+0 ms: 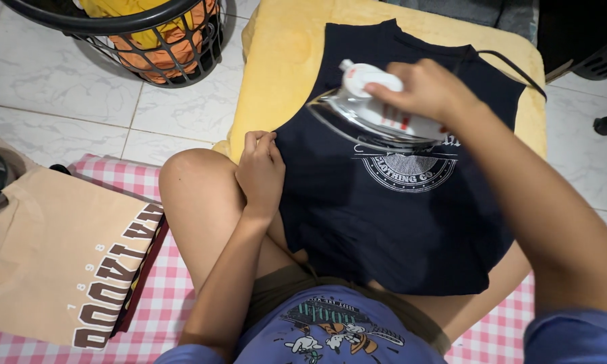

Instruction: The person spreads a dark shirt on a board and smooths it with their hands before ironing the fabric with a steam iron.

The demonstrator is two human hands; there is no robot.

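Navy sleeveless shirt (384, 222) with a white round print lies spread flat over a yellow padded cloth (283, 61) on the tiled floor; the right hand (421, 87) is closed around the handle of a white and silver iron (374, 114) resting on its chest; the left hand (259, 172), fingers curled, pinches the shirt's left edge; a folded beige shirt (54, 256) lies on a pink checked cloth (182, 303); a black wire basket (162, 40) stands beyond.
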